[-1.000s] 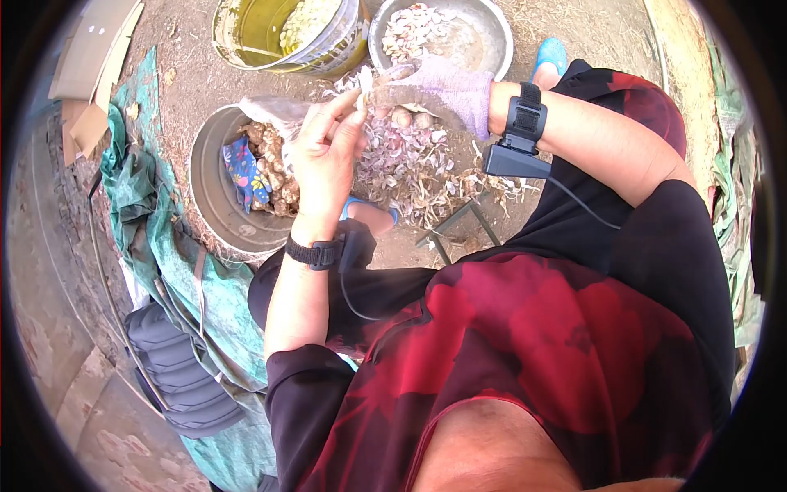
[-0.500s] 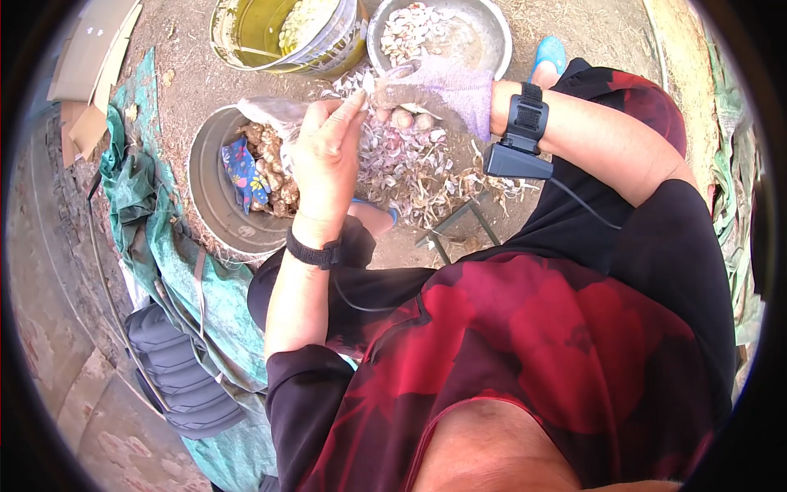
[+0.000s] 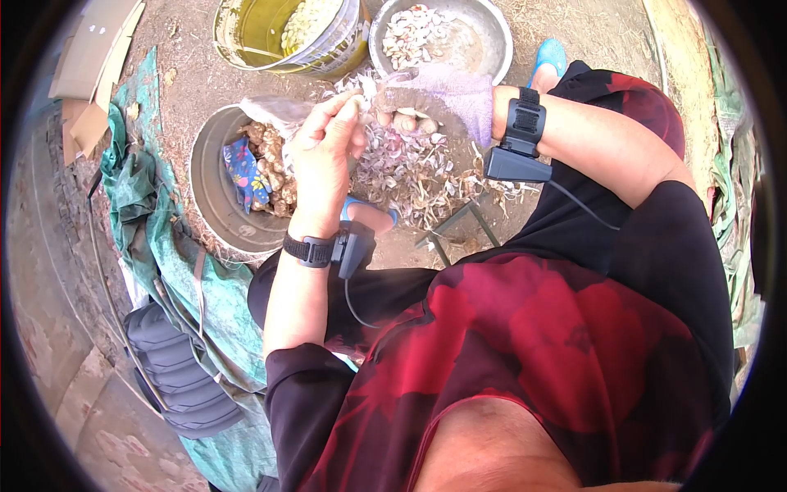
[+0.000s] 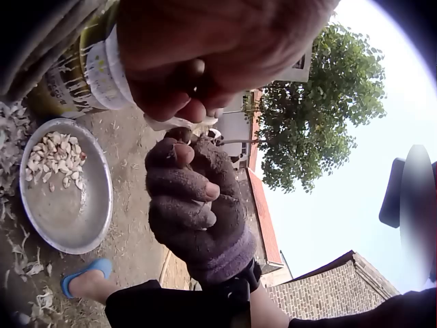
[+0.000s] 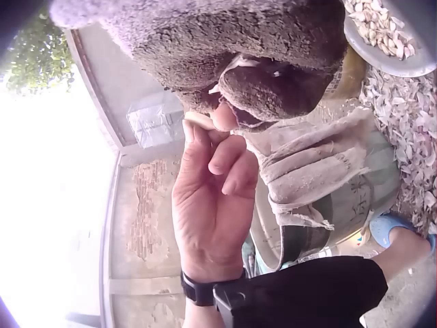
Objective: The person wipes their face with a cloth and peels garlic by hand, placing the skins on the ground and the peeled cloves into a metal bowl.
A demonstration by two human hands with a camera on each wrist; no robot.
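Note:
Tip to tip, my two hands meet above a spread of garlic skins (image 3: 410,164). My bare left hand (image 3: 324,164) pinches a pale garlic clove (image 5: 198,121) between thumb and forefinger, with its other fingers bent. A soiled purple-grey glove with bare fingertips covers my right hand (image 3: 451,94). Its fingers curl in toward the palm, and its thumb and forefinger grip the same clove from the other side, as the right wrist view shows. Bits of skin stick to the glove. In the left wrist view the left fingers partly hide the clove.
A metal basin (image 3: 475,49) with garlic cloves stands ahead, beside a yellow-lined bucket (image 3: 348,45) with pale cloves. Another bucket (image 3: 205,184) at left holds garlic bulbs (image 3: 283,193) and a blue patterned cloth (image 3: 240,168). Green sheeting (image 3: 176,271) lies at far left.
My left wrist turned over and back, so its wrist camera shows again, and the left fingers now bend more at the tips. The gloved right hand stays in nearly the same place.

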